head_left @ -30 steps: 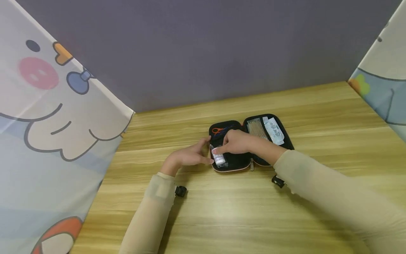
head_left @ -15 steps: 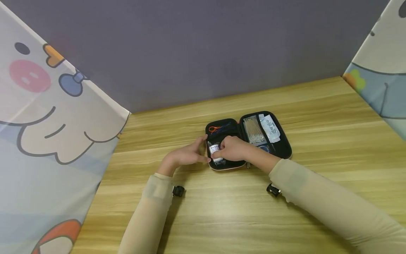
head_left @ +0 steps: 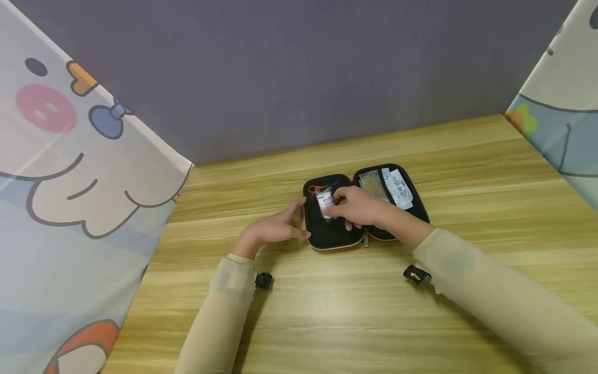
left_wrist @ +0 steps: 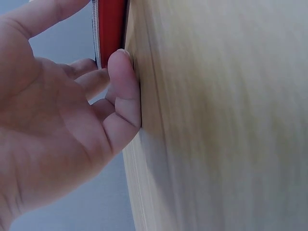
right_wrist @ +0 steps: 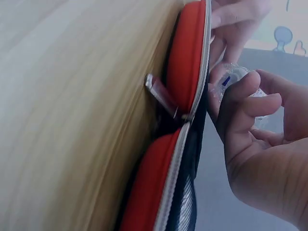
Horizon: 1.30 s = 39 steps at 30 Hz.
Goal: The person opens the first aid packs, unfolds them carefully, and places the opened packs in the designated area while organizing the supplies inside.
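Observation:
An unzipped first-aid case [head_left: 329, 239] lies spread flat on the table, its black inside facing up and its shell red in both wrist views. My right hand [head_left: 358, 206] pinches a clear-wrapped bandage roll [head_left: 324, 201] between thumb and fingers, over the case's left half. The roll's plastic wrap [right_wrist: 232, 77] shows behind the curled fingers in the right wrist view. At the case's left side, my left hand [head_left: 275, 228] touches the edge with spread fingers. Orange-handled scissors [head_left: 314, 189] are tucked at the top of the left half, partly covered by the roll.
Cotton swabs [head_left: 372, 184] and white packets [head_left: 399, 189] are strapped in the case's right half. A zip pull [head_left: 366, 240] hangs at the near side of the fold. Behind the wooden table [head_left: 327, 311] stands a grey panel [head_left: 299, 78], with cartoon-printed cloth on either side.
The bandage roll has been lifted from the near part of the left half and moved away toward the scissors, in my right hand. My left hand stays at the case's edge.

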Each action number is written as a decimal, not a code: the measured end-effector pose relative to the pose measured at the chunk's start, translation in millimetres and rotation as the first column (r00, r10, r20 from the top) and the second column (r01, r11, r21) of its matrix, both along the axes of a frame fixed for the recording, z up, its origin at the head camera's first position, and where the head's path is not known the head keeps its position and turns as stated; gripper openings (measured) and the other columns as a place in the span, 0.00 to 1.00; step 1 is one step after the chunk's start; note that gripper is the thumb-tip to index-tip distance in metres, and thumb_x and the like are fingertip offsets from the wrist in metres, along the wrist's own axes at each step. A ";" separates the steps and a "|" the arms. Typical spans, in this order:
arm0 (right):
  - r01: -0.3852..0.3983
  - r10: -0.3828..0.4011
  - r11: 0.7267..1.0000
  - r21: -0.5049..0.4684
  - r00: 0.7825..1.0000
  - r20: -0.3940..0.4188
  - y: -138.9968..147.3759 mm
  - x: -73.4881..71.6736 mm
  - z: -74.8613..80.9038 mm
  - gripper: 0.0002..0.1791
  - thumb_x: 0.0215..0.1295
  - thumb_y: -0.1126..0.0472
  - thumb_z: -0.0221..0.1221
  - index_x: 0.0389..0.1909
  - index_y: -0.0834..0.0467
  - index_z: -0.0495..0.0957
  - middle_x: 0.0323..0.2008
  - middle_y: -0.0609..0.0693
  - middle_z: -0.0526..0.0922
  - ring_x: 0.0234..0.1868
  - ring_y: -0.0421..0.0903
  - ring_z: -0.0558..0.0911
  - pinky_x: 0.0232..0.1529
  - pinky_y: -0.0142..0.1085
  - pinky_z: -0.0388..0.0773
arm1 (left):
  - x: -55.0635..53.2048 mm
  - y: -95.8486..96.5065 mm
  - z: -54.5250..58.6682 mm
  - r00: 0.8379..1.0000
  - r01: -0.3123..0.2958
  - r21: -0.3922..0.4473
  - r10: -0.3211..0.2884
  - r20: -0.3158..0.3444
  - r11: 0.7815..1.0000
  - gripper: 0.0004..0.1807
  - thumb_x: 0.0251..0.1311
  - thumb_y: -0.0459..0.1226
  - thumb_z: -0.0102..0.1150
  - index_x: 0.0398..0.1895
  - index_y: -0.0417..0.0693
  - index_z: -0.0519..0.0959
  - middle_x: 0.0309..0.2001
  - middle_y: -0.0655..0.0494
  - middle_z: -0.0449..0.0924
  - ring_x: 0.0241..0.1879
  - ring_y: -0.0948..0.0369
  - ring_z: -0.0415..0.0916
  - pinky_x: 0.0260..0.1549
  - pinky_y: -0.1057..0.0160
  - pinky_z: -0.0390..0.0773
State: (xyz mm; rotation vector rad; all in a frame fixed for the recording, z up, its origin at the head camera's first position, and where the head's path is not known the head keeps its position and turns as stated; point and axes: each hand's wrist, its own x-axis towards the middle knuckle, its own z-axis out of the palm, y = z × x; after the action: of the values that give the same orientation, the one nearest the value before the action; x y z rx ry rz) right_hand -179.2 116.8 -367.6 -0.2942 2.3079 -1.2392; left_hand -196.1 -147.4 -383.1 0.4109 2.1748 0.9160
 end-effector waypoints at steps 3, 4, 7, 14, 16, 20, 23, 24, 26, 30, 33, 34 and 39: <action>0.019 -0.019 0.999 -0.030 1.000 -0.002 8.1 -3.4 -3.2 0.27 0.76 0.50 0.63 0.65 0.64 0.72 0.34 0.53 0.83 0.20 0.42 0.75 0.24 0.35 0.74 | -1.0 0.4 0.9 1.000 0.002 0.002 -0.002 -0.003 1.000 0.61 0.67 0.48 0.69 0.89 0.64 0.34 0.89 0.51 0.35 0.83 0.44 0.51 0.81 0.41 0.59; 0.022 -0.022 0.999 -0.030 1.000 -0.019 10.6 -4.5 -4.0 0.27 0.77 0.51 0.63 0.65 0.64 0.73 0.37 0.56 0.83 0.21 0.42 0.75 0.25 0.35 0.75 | -1.3 0.5 1.4 1.000 0.004 0.001 -0.004 -0.007 1.000 0.61 0.67 0.48 0.69 0.89 0.64 0.34 0.89 0.50 0.35 0.84 0.45 0.50 0.81 0.41 0.58; 0.028 -0.029 1.000 -0.007 0.996 -0.084 16.8 -6.6 -5.3 0.25 0.76 0.54 0.64 0.66 0.64 0.74 0.48 0.59 0.83 0.28 0.45 0.78 0.31 0.36 0.78 | -1.9 0.4 2.3 1.000 0.009 0.001 -0.009 -0.015 1.000 0.61 0.67 0.48 0.70 0.89 0.63 0.34 0.89 0.49 0.34 0.85 0.46 0.46 0.82 0.40 0.55; 0.018 -0.007 0.997 0.069 0.988 -0.153 22.4 -7.5 -5.2 0.23 0.76 0.58 0.63 0.66 0.64 0.76 0.57 0.64 0.83 0.28 0.47 0.80 0.34 0.38 0.80 | -1.9 0.2 3.2 1.000 -0.004 -0.010 0.004 -0.018 1.000 0.61 0.66 0.48 0.70 0.89 0.64 0.35 0.89 0.51 0.35 0.85 0.47 0.48 0.82 0.42 0.57; 0.022 -0.008 0.996 0.089 0.988 -0.155 22.4 -7.1 -4.9 0.23 0.77 0.58 0.63 0.66 0.63 0.76 0.58 0.64 0.83 0.26 0.45 0.79 0.35 0.38 0.79 | -1.8 0.4 3.6 1.000 0.000 -0.008 0.000 -0.024 1.000 0.61 0.67 0.48 0.70 0.89 0.63 0.35 0.89 0.50 0.34 0.85 0.46 0.48 0.82 0.41 0.57; 0.021 -0.004 0.993 0.113 0.988 -0.154 21.7 -7.5 -6.5 0.23 0.77 0.57 0.63 0.66 0.63 0.76 0.59 0.63 0.82 0.27 0.44 0.80 0.36 0.38 0.79 | -1.7 0.4 3.6 1.000 0.011 0.009 -0.011 -0.026 1.000 0.60 0.68 0.46 0.69 0.89 0.65 0.34 0.89 0.47 0.34 0.78 0.42 0.61 0.77 0.41 0.65; 0.016 0.002 0.993 0.117 0.989 -0.151 21.3 -9.2 -9.5 0.22 0.77 0.57 0.62 0.66 0.62 0.76 0.58 0.63 0.82 0.26 0.45 0.80 0.35 0.38 0.79 | -1.5 -0.7 3.2 0.999 0.025 0.015 -0.024 -0.034 1.000 0.56 0.69 0.45 0.68 0.88 0.69 0.38 0.88 0.47 0.40 0.67 0.44 0.71 0.68 0.45 0.74; 0.016 0.001 0.993 0.117 0.989 -0.149 20.9 -9.7 -10.7 0.22 0.78 0.57 0.62 0.66 0.62 0.76 0.57 0.62 0.82 0.26 0.45 0.79 0.35 0.38 0.79 | -1.2 -1.2 3.2 0.999 0.034 0.014 -0.033 -0.043 0.999 0.53 0.70 0.45 0.68 0.87 0.69 0.41 0.87 0.47 0.42 0.67 0.46 0.70 0.69 0.46 0.73; 0.019 -0.002 0.993 0.114 0.989 -0.145 20.3 -9.9 -12.1 0.22 0.78 0.57 0.62 0.66 0.61 0.76 0.56 0.62 0.83 0.24 0.44 0.79 0.33 0.38 0.78 | -0.9 -2.1 2.0 0.996 0.060 0.007 -0.059 -0.064 0.998 0.45 0.71 0.46 0.66 0.85 0.66 0.51 0.84 0.47 0.49 0.67 0.46 0.69 0.68 0.45 0.72; 0.024 -0.008 0.994 0.110 0.990 -0.141 18.7 -8.6 -14.2 0.21 0.78 0.57 0.62 0.65 0.61 0.76 0.55 0.61 0.83 0.21 0.44 0.78 0.30 0.37 0.77 | -0.5 -2.7 -0.7 0.989 0.110 -0.014 -0.111 -0.096 0.994 0.28 0.73 0.45 0.64 0.73 0.58 0.70 0.85 0.46 0.49 0.82 0.45 0.53 0.79 0.39 0.60; 0.025 -0.006 0.992 0.122 0.988 -0.156 18.9 -7.0 -14.8 0.21 0.78 0.57 0.61 0.66 0.60 0.76 0.56 0.60 0.83 0.21 0.45 0.79 0.30 0.38 0.78 | -0.9 -2.1 -1.0 0.988 0.124 -0.026 -0.126 -0.092 0.992 0.22 0.74 0.45 0.64 0.67 0.57 0.75 0.88 0.46 0.38 0.87 0.44 0.40 0.81 0.37 0.55; 0.027 -0.006 0.992 0.127 0.986 -0.165 19.1 -6.5 -15.1 0.21 0.78 0.57 0.61 0.66 0.60 0.76 0.56 0.61 0.83 0.22 0.46 0.79 0.30 0.38 0.78 | -1.3 -1.6 -0.7 0.988 0.125 -0.027 -0.127 -0.088 0.992 0.21 0.74 0.45 0.64 0.66 0.58 0.76 0.89 0.46 0.34 0.87 0.44 0.37 0.81 0.36 0.54; 0.049 -0.002 0.982 0.181 0.968 -0.250 17.5 -5.5 -17.8 0.20 0.77 0.56 0.63 0.64 0.59 0.78 0.56 0.60 0.85 0.40 0.52 0.86 0.46 0.46 0.82 | -2.5 0.1 -0.2 0.991 0.120 0.021 -0.119 -0.064 0.993 0.19 0.74 0.43 0.64 0.64 0.57 0.76 0.89 0.44 0.30 0.87 0.42 0.39 0.80 0.38 0.60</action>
State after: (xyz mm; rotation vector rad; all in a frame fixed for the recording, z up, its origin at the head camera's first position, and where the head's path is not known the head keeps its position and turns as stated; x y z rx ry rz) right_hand -184.7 134.2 -385.5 -0.3726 2.6285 -1.0375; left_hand -198.6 -147.4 -383.3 0.5830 2.1715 0.8749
